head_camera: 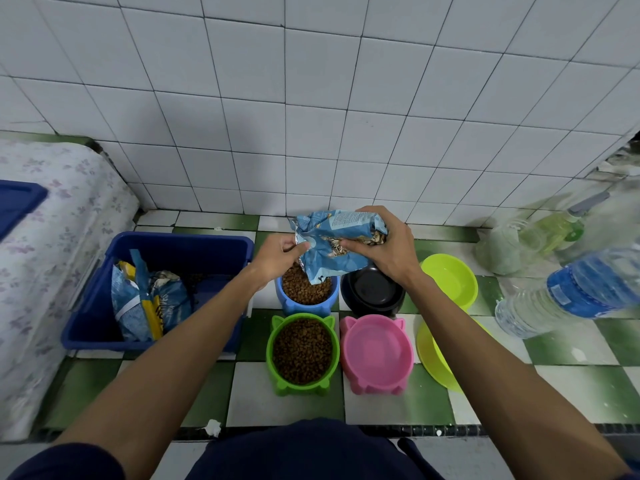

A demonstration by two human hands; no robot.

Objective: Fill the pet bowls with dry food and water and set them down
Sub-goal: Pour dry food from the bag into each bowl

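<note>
So the green bowl (302,351) and blue bowl (306,289) are sitting full of kibble on the floor, while the black bowl (372,292) is looking empty; water's probably next. Right hand (388,251) is gripping the food bag (337,242) over the blue bowl, left hand (277,258) is pinching its open edge

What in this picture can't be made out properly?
Head view only:
- Black bowl: its far rim is hidden by the right hand and the food bag.
- Blue bowl: partly covered by the bag's mouth and the left hand.
- Water bottle: blurred, its cap cut off by the right edge.
- Bag print: too small to read.
- Blue bin: its far floor is in shadow.
</note>
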